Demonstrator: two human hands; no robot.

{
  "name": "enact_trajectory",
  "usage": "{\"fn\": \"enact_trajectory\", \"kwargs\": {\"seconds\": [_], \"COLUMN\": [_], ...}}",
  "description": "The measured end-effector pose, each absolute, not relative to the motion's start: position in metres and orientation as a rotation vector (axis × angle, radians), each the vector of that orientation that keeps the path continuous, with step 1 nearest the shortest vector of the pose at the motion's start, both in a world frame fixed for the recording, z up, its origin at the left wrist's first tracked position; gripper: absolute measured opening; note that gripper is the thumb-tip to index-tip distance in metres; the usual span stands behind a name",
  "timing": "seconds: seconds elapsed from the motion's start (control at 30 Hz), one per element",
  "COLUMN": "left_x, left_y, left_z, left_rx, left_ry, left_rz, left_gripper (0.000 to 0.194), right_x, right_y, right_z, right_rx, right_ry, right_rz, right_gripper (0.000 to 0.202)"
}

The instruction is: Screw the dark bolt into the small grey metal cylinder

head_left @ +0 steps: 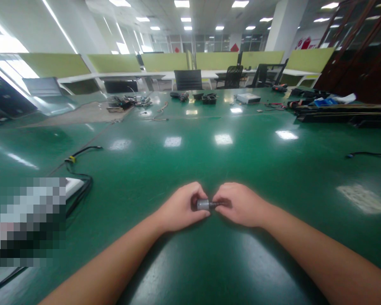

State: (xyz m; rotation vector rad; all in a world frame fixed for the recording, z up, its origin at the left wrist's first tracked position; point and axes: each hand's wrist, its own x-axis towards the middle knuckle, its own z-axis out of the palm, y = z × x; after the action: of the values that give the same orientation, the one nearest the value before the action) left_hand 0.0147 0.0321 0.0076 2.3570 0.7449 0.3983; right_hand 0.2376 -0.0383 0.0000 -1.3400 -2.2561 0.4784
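Just above the glossy green tabletop (190, 161), a small grey cylindrical part (203, 205) with a narrower dark end sits between my two hands. My left hand (184, 206) is closed around its wide grey body, thumb below and fingers above. From the other side, my right hand (239, 204) pinches the thin dark end between thumb and fingers. The fingers cover both ends of the part, so its exact kind cannot be made out.
On the left lie a black cable (82, 150) with a yellow tie and a blurred-out box (74, 186). A dark cable (373, 154) is at right. Farther back are tangled parts (127, 101), a white box (248, 98) and long black bars (339, 113).
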Motion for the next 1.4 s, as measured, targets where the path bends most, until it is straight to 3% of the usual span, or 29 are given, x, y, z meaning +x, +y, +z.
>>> {"fn": "enact_trajectory", "kwargs": {"seconds": [1.4], "left_x": [0.016], "left_y": [0.031], "left_z": [0.01], "left_rx": [2.34], "left_ry": [0.76], "left_rz": [0.375], "left_gripper": [0.023], "right_x": [0.254], "right_y": [-0.042], "right_z": [0.008], "right_rx": [-1.459], "right_ry": [-2.281], "right_rz": [0.504], "right_gripper": [0.007]}}
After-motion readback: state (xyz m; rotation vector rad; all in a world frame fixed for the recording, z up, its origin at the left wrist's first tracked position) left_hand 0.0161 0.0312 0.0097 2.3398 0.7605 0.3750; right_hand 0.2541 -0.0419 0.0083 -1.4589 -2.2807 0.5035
